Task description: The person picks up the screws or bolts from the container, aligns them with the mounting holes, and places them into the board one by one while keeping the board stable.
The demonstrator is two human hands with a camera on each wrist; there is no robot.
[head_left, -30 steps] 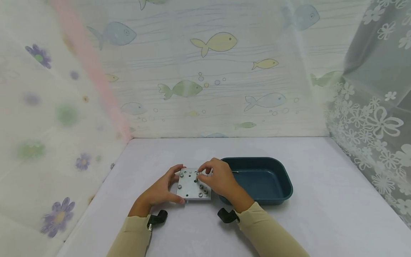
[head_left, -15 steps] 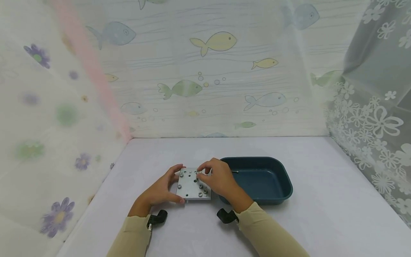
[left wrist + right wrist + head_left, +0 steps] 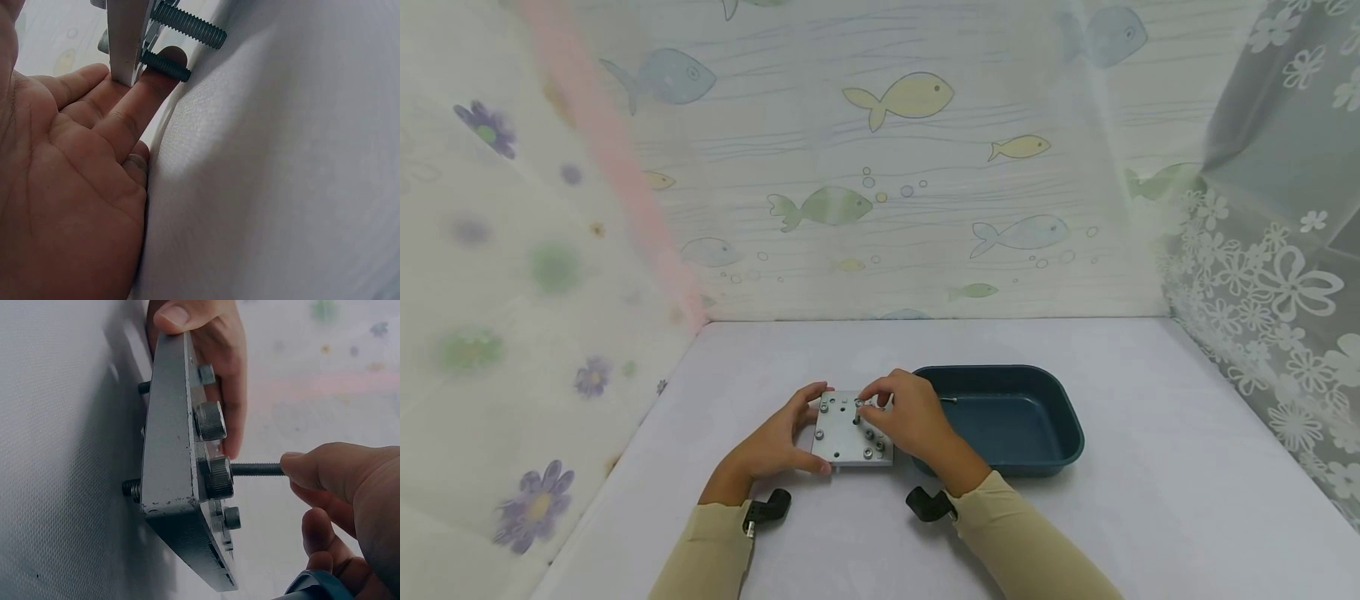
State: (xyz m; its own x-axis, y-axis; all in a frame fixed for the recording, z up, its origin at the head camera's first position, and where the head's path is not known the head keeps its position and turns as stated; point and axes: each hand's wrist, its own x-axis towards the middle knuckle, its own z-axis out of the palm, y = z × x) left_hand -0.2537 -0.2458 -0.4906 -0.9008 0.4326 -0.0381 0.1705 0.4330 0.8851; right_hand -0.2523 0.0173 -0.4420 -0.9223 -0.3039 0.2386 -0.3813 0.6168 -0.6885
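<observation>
A silvery metal plate (image 3: pixel 842 452) with holes and several socket-head bolts lies before me in the head view. My left hand (image 3: pixel 775 446) grips its left side, thumb at the near edge and fingers at the far edge. Threaded bolt ends (image 3: pixel 187 25) stick out of the plate's underside in the left wrist view. Between thumb and forefinger, my right hand (image 3: pixel 917 417) pinches a bolt (image 3: pixel 256 469) by one end. Its threaded shank points at the plate's face, and a fitted bolt's head (image 3: pixel 220 477) hides the tip in the right wrist view.
Right of the plate stands a dark blue tray (image 3: pixel 1067 454), partly behind my right hand and wrist. A small screw (image 3: pixel 950 401) lies in its left part. White cloth (image 3: pixel 850 550) covers the table, and patterned curtains (image 3: pixel 917 208) hang behind and at both sides.
My right fingertips have shifted very slightly left with the bolt over the plate. The left hand and the plate have stayed put.
</observation>
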